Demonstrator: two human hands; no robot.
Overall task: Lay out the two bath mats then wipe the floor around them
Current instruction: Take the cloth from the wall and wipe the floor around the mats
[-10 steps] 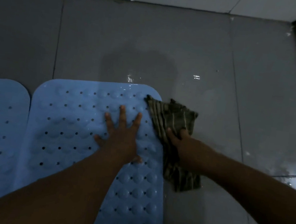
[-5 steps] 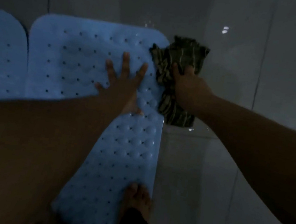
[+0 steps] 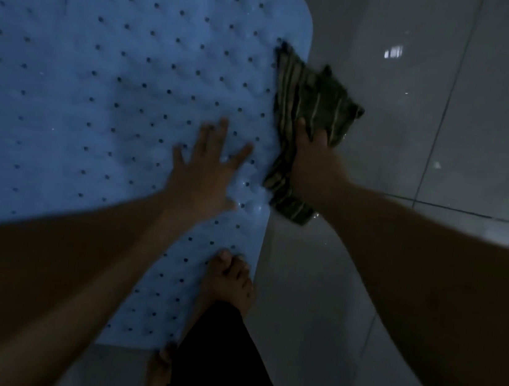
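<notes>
Fingers [image 3: 213, 137] of the left hand [image 3: 207, 173] are spread wide and pressed flat, palm down, on the pale blue perforated rubber bath mat [image 3: 138, 80], holding nothing. That hand sits near the mat's right edge, about midway along its length. Just beside it, the right hand [image 3: 313, 165] presses down on a dark green cloth with thin pale stripes [image 3: 309, 109]; its fingertips curl over the crumpled fabric and pin it against the grey tiled floor [image 3: 418, 117]. The cloth lies along the mat's right edge, its upper left corner overlapping the mat's surface, the rest on the tile, and a lower fold shows below the wrist.

A second pale blue mat [image 3: 12, 31] of the same pattern lies to the left, its rounded corner touching or nearly touching the first one at the top of the view; a narrow dark wedge of floor shows between their corners. Small wet glints sit on the first mat near its top right corner and beside the left hand, and on the tile close to the cloth.

One bare foot [image 3: 230, 282] stands on the lower right part of the first mat, toes pointing up the frame, with a dark trouser leg [image 3: 224, 360] above the ankle. Toes of another foot [image 3: 160, 371] rest on the floor just below the mat's lower edge. Both forearms reach in from the bottom, and the scene is dim and slightly blurred
</notes>
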